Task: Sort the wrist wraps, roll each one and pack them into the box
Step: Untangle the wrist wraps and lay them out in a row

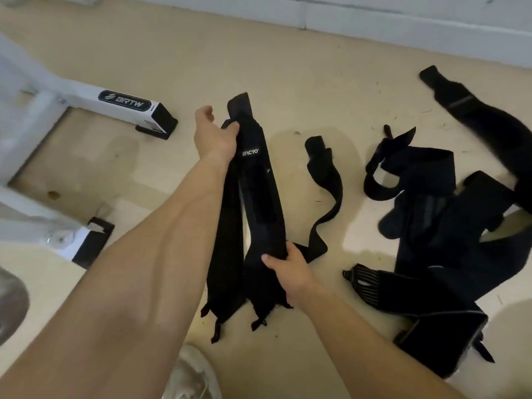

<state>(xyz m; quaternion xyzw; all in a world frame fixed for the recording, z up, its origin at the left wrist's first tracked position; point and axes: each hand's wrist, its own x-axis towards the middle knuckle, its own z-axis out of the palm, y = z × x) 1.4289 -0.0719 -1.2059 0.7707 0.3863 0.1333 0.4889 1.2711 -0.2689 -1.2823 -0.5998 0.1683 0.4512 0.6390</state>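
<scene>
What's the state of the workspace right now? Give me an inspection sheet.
Surface: beige floor.
Job's things: black wraps held in both hands; one loose wrap on the floor beside them; tangled pile to the right; box not in view.
Clutter: small dark specks on the floor.
Grippers: left hand grips the wraps' upper end; right hand grips them lower down.
Cables: nothing seen.
Surroundings: white frame at left; white wall beyond.

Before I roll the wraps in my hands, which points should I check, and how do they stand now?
1. Left hand grips upper end of held wraps: ok.
2. Right hand grips their lower part: ok.
3. Only one wrap held for rolling: not ok, several strips hang.
4. Pile of wraps sorted: not ok, tangled.
5. Box within reach: cannot tell, none in view.
</scene>
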